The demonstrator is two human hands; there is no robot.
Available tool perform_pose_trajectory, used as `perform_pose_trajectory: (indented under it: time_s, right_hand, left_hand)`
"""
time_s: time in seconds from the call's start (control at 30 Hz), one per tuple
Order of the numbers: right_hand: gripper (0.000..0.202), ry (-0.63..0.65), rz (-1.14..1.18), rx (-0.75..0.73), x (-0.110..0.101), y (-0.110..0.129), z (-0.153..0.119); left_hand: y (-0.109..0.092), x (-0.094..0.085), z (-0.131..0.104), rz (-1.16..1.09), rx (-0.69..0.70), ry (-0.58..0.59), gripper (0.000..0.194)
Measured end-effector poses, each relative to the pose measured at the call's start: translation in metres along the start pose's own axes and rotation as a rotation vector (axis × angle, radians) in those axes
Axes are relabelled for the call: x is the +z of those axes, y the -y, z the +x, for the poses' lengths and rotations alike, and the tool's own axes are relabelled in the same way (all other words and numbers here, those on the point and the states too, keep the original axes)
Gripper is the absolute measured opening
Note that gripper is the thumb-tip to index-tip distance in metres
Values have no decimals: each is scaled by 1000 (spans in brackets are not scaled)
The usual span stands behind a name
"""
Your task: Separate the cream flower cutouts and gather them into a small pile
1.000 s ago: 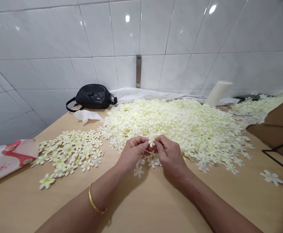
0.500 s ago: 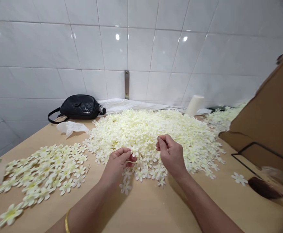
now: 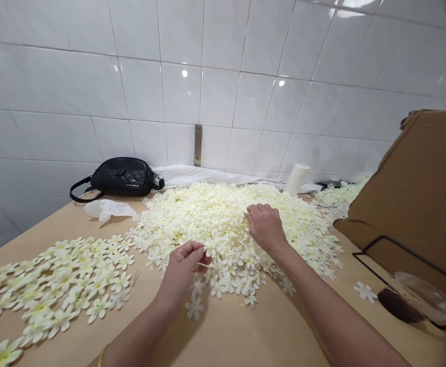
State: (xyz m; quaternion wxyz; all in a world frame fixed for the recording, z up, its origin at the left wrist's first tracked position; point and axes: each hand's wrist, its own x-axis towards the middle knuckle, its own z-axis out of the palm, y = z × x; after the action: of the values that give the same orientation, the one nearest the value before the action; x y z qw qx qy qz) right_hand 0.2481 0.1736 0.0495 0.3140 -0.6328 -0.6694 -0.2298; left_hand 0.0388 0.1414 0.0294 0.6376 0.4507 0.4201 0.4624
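Tabletop (image 3: 245, 336), pale yellow-white blossoms (image 3: 223, 214) heaped thickly, hands (image 3: 203, 253) among them

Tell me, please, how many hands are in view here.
2: the left hand pinches a white flower at the flower pile's near side; the right hand is over the pile. The cardboard could hide others.

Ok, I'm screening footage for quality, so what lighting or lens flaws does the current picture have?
Head view: small bright glints on the wall tiles; the middle of the flower heap is so bright that its petals merge; soft shadows on the table; tile lines lean and fan out, as with a wide lens; the top right corner darkens.
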Motion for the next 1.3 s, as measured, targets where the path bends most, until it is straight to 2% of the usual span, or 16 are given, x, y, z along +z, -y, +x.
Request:
perform_pose_trajectory:
  time_s: [0.1,0.2,0.3,0.4,0.63,1.0,1.13,1.3]
  right_hand:
    - [13,-29,50,7,-7,12,-6]
    - [13,-45,323,7,-20,37,-26]
    - [10,104,599,-4,-27,65,-47]
    - [10,243,703,48,-25,79,-60]
    - [20,279,751,74,-13,73,-63]
    - [23,369,766,124,-13,69,-64]
    - [20,419,902,224,-15,67,-61]
    - [19,479,1244,362,-15,67,-58]
  left_hand:
    - [0,0,0,-7,12,-11,15]
    - [2,1,-2,-6,4,-20,15]
    - [5,2,-3,-54,-24,-5,14]
    - [9,3,-2,-123,-46,43,15]
    - [15,1,0,-232,-93,129,18]
    - [12,3,-2,-181,-96,165,19]
    - [11,4,-2,-194,-97,134,17]
    - [8,5,-4,-188,-62,128,13]
